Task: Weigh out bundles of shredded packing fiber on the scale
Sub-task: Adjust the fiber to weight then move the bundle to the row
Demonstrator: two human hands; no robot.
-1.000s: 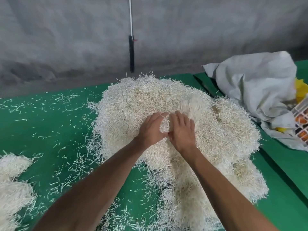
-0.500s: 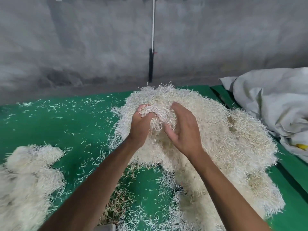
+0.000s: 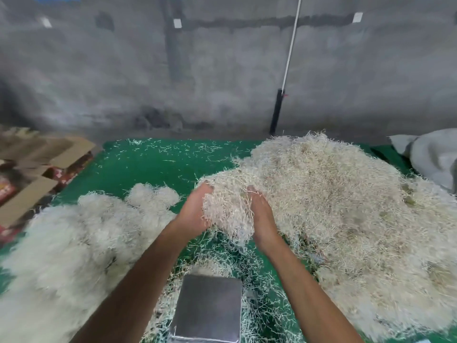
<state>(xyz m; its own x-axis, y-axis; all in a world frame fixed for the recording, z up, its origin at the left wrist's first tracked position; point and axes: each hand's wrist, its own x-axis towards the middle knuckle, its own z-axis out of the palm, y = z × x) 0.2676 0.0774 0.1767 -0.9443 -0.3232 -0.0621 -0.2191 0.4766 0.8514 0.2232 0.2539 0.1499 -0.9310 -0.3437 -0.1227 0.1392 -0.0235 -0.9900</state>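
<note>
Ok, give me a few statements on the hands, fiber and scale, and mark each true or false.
1. Both hands, left hand and right hand, hold a bundle between them. True.
2. The bundle lies on the scale. False: it is held above the mat, beyond the scale.
3. The scale's plate is bare. True.
4. The big pile lies left of the hands. False: it lies to their right.
5. Cardboard lies at the mat's left edge. True.

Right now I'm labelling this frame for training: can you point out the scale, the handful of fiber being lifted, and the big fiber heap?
scale (image 3: 209,308), head view, middle of its steel platform.
handful of fiber (image 3: 228,209), head view, its middle.
big fiber heap (image 3: 346,206), head view, its top.
</note>
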